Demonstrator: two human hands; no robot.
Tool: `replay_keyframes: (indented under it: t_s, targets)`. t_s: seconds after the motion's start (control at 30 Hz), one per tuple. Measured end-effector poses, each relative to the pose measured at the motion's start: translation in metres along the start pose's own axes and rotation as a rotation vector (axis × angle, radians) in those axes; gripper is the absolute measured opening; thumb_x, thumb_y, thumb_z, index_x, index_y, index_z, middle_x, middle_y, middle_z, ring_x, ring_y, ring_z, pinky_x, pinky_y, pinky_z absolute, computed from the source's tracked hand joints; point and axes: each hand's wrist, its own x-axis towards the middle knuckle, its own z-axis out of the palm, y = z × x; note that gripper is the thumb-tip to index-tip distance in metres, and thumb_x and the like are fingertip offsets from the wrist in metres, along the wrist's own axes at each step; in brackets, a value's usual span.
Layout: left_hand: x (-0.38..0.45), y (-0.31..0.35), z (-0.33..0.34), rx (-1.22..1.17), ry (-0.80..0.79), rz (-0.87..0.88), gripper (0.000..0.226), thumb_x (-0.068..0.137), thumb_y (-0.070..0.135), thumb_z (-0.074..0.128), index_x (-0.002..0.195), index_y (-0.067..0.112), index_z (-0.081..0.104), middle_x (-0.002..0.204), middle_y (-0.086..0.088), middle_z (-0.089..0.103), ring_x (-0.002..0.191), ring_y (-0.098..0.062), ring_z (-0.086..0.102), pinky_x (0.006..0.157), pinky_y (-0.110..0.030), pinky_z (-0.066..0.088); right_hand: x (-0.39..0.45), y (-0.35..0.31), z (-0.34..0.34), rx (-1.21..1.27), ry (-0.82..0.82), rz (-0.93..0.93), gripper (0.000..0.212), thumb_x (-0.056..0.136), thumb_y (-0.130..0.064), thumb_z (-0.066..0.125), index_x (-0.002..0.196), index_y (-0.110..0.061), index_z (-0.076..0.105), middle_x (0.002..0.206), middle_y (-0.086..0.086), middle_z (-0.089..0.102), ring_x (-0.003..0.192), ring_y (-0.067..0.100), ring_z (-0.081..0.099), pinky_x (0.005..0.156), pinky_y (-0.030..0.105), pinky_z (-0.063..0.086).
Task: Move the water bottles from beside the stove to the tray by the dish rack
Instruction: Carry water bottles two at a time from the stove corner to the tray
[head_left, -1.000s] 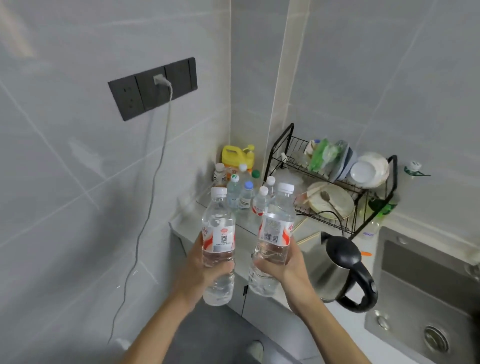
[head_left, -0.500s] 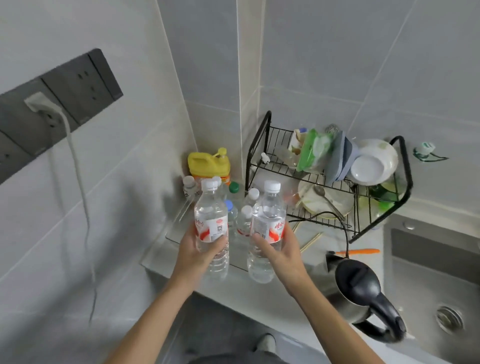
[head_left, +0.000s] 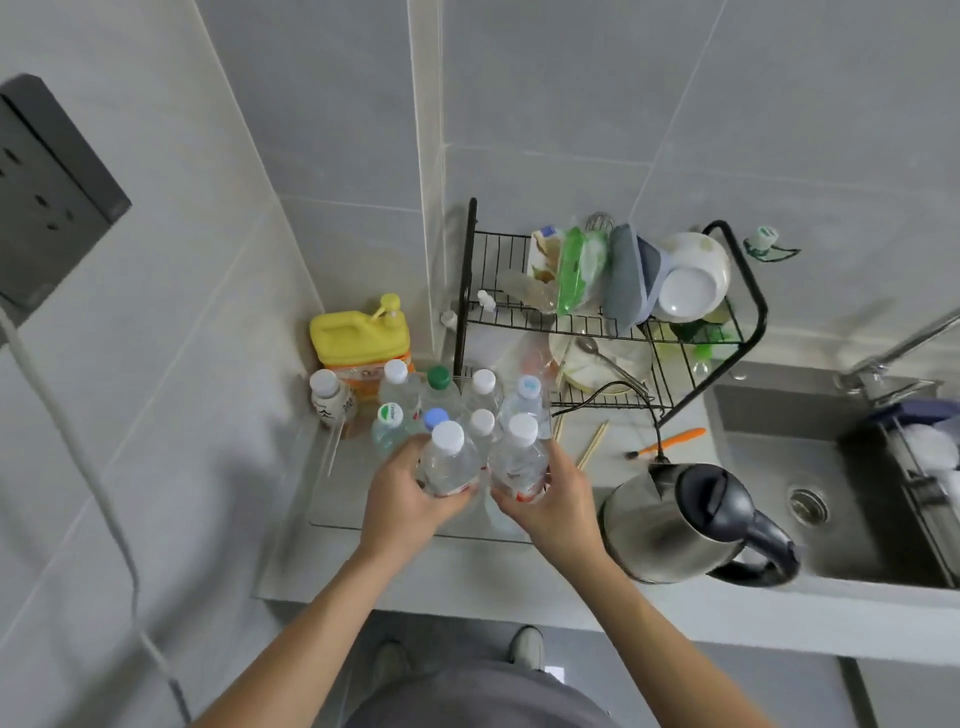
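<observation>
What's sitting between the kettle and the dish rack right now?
In the head view, the counter between the kettle and the dish rack holds an orange-handled brush, wooden chopsticks and the black cord running to the kettle.

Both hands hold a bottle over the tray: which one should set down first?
Probably the left hand: its clear white-capped water bottle hangs over the clear tray's bare near-left part. The right hand's bottle sits near the steel kettle.

Clear glossy plastic water bottles (head_left: 451, 462), a brushed-metal kettle (head_left: 657, 525) (matt black plastic lid), black wire dish rack (head_left: 748, 291).
</observation>
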Motion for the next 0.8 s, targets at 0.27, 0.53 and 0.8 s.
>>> replay_keyframes:
  t_s: [0.27,0.53,0.8]
  targets:
    - [-0.005,-0.024,0.005,0.174,-0.153,0.013,0.065,0.068,0.047,0.092,0.126,0.035,0.063,0.112,0.016,0.075,0.103,-0.013,0.071,0.087,-0.035,0.06,-0.012,0.021,0.034,-0.435,0.006,0.063,0.05,0.073,-0.056,0.076,0.106,-0.029,0.048,0.088,-0.012,0.067,0.093,0.016,0.064,0.084,0.035,0.033]
    - [-0.002,-0.033,0.007,0.238,-0.211,0.012,0.055,0.068,0.046,0.091,0.114,0.032,0.064,0.106,0.011,0.076,0.097,-0.02,0.072,0.08,-0.035,0.059,-0.003,0.025,0.033,-0.589,-0.028,-0.039,0.053,0.075,-0.058,0.079,0.106,-0.025,0.051,0.1,-0.008,0.066,0.098,0.021,0.063,0.086,0.036,0.036]
    - [0.005,-0.023,-0.013,0.353,-0.229,0.232,0.044,0.081,0.038,0.086,0.118,0.029,0.064,0.114,0.013,0.063,0.102,-0.014,0.066,0.079,-0.041,0.058,-0.003,0.02,0.004,-0.552,-0.039,-0.24,0.047,0.087,-0.037,0.079,0.126,-0.022,0.057,0.114,-0.001,0.058,0.098,0.028,0.063,0.074,0.04,0.055]
